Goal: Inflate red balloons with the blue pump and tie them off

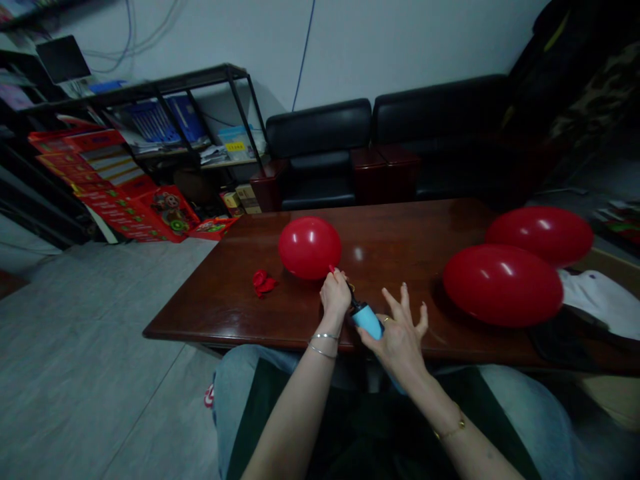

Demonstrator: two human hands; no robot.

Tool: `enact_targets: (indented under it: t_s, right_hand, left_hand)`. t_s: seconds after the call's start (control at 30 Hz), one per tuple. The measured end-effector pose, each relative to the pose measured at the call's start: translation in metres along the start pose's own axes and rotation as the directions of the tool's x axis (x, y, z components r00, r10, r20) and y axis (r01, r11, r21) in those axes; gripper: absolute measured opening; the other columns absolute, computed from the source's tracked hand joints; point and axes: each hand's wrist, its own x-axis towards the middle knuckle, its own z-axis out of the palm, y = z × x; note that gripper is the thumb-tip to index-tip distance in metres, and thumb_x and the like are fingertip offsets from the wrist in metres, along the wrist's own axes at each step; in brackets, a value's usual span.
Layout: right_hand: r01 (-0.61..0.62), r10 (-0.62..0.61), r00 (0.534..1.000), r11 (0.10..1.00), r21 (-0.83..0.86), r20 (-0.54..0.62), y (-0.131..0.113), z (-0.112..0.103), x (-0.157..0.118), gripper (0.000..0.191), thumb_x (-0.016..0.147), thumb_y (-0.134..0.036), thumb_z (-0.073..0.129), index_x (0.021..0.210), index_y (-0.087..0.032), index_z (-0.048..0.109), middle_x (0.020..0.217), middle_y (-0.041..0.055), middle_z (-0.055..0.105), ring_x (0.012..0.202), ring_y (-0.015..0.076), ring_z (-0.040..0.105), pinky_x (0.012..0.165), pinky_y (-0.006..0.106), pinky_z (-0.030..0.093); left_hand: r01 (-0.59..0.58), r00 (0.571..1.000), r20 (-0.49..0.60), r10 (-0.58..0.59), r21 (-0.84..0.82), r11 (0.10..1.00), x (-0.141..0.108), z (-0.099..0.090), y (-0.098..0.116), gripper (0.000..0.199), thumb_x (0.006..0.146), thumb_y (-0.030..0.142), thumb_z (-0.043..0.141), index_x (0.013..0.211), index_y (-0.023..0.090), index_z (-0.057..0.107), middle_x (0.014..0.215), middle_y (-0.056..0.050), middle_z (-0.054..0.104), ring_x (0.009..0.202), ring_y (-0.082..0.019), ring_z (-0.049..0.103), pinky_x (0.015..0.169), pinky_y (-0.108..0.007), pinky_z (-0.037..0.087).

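Blue pump (367, 322) — partly behind right hand (401, 335).

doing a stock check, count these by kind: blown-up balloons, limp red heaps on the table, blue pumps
Blown-up red balloons: 3
Limp red heap: 1, pieces inside too small to count
Blue pump: 1
Total: 5

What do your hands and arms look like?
My left hand has no glove, and two thin silvery bangles circle its wrist. My right hand, also gloveless, has a gold-coloured ring and a thin golden bracelet. No sleeves cover my forearms.
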Motion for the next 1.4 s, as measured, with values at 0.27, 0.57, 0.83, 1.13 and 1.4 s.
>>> enact_targets:
  t_s: [0.27, 0.57, 0.83, 1.13, 1.4]
  right_hand:
    - [0.044, -0.050, 0.992, 0.998, 0.055, 0.119, 0.017, -0.026, 0.014, 0.041, 0.093, -0.058, 0.055, 0.098, -0.024, 0.077, 0.153, 0.0118, 0.050, 0.153, 0.0377, 0.025, 0.116, 0.076, 0.012]
    - [0.564, -0.565, 0.825, 0.822, -0.086, 0.012, 0.023, -0.049, 0.108, 0.049, 0.092, -0.028, 0.064, 0.137, -0.043, 0.056, 0.170, 0.0011, 0.019, 0.157, 0.0355, -0.002, 0.120, 0.069, -0.001]
    - [0.679, -0.681, 0.730, 0.711, -0.181, 0.062, 0.022, -0.037, 0.107, 0.040, 0.094, -0.028, 0.060, 0.133, -0.036, 0.061, 0.166, -0.0011, 0.031, 0.158, 0.0280, -0.009, 0.122, 0.061, -0.014]
    - [0.682, -0.666, 0.731, 0.700, -0.212, 0.151, 0.025, -0.038, 0.098, 0.024, 0.100, -0.030, 0.050, 0.109, -0.031, 0.072, 0.159, -0.0041, 0.043, 0.158, 0.0250, 0.011, 0.121, 0.055, -0.022]
    - [0.670, -0.656, 0.738, 0.687, -0.280, 0.156, 0.027, -0.040, 0.097, 0.026, 0.099, -0.023, 0.048, 0.108, -0.026, 0.073, 0.161, -0.0029, 0.038, 0.157, 0.0247, 0.014, 0.121, 0.053, -0.024]
  left_hand:
    - [-0.083, 0.994, 0.070, 0.085, -0.037, 0.996, -0.005, -0.011, 0.007, 0.041, 0.104, 0.038, 0.030, 0.084, 0.022, 0.062, 0.115, -0.011, 0.077, 0.110, -0.022, 0.072, 0.093, -0.032, 0.052]
    - [-0.408, 0.879, 0.362, 0.312, 0.230, 0.883, -0.035, -0.043, 0.030, 0.028, 0.100, 0.031, 0.041, 0.092, 0.023, 0.066, 0.106, -0.008, 0.078, 0.107, -0.025, 0.071, 0.105, -0.035, 0.046]
    - [-0.707, 0.698, 0.542, 0.468, 0.416, 0.573, -0.046, -0.049, 0.034, 0.032, 0.096, 0.023, 0.039, 0.083, 0.018, 0.067, 0.095, -0.015, 0.077, 0.100, -0.028, 0.072, 0.116, -0.045, 0.038]
    - [-0.800, 0.592, 0.652, 0.474, 0.404, 0.443, -0.048, -0.056, 0.025, 0.036, 0.102, 0.034, 0.034, 0.091, 0.020, 0.066, 0.088, -0.010, 0.077, 0.094, -0.023, 0.073, 0.118, -0.044, 0.034]
    - [-0.803, 0.596, 0.666, 0.449, 0.475, 0.361, -0.044, -0.066, 0.023, 0.038, 0.104, 0.039, 0.033, 0.107, 0.019, 0.065, 0.094, -0.011, 0.078, 0.094, -0.024, 0.075, 0.121, -0.049, 0.028]
